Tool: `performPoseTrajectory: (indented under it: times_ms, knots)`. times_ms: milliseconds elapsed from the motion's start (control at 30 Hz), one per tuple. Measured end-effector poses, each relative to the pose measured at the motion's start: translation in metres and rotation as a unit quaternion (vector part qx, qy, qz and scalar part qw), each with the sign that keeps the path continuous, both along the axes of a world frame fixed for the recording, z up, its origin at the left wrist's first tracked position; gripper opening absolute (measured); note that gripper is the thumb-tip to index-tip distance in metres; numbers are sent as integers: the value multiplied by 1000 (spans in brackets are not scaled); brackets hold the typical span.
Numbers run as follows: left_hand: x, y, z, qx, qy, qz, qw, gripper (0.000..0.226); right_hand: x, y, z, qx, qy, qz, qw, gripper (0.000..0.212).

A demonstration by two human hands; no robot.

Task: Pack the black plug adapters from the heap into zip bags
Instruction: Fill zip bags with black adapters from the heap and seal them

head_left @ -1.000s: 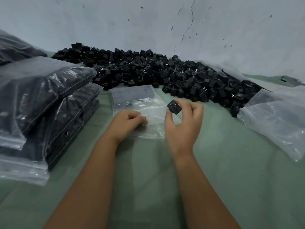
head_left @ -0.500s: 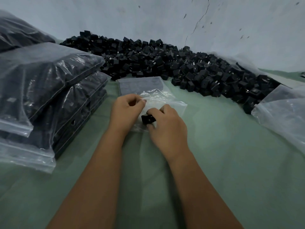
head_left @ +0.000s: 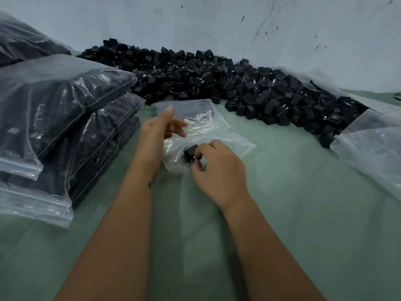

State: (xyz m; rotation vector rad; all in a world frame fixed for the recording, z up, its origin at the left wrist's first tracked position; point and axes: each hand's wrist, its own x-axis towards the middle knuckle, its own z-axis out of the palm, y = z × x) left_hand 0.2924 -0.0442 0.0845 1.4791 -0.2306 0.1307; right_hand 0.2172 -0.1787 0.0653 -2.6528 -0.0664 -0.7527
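Black plastic sits pinched in the right hand (head_left: 219,170): one plug adapter (head_left: 191,153), held between curled thumb and fingertips at the mouth of a clear zip bag (head_left: 208,140). That grip is tight around the little cube, which looks to be partly inside the bag's opening, though the crinkled film makes it hard to say how far in. The left hand (head_left: 155,135) is raised just beside the bag's left edge with its fingers spread and fairly straight; whether they touch the plastic I cannot tell from where I stand. Under this bag lies another flat zip bag (head_left: 184,107), reaching toward the heap.

Beyond both bags, the heap of black plug adapters (head_left: 217,81) runs in a long bank along the foot of the wall (head_left: 195,20), curving from the far left round to the right. Metal prongs glint on a few of them.

To the left stands a stack of filled zip bags (head_left: 65,118), dark with adapters, their sealed ends pointing toward the person. On the right edge lies a loose pile of clear bags (head_left: 373,144), near the end of the heap. Everything rests on a pale green tabletop (head_left: 303,213). A thin crack runs down the grey wall.
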Motion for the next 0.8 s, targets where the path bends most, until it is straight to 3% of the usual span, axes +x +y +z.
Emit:
performPoseTrajectory:
  times_ms: [100,167,267,433,600,700,800]
  knots:
    - [8,2,-4,-17,30,140,990,24,1,2,0,57,15,12,998,21]
    - [12,3,-6,-8,37,177,984,18,2,2,0,110,49,27,992,24]
    - [17,4,-10,26,50,199,978,16,2,4,0,92,73,43,992,27]
    - [21,5,-14,63,78,211,972,20,7,3,-2,-43,98,4,994,39]
    - [22,4,-16,83,81,209,971,18,4,2,3,28,67,4,997,46]
    - [23,3,-15,89,84,210,970,20,4,3,5,-3,55,16,998,28]
    - [23,3,-14,88,85,210,970,21,7,3,1,-20,68,18,997,33]
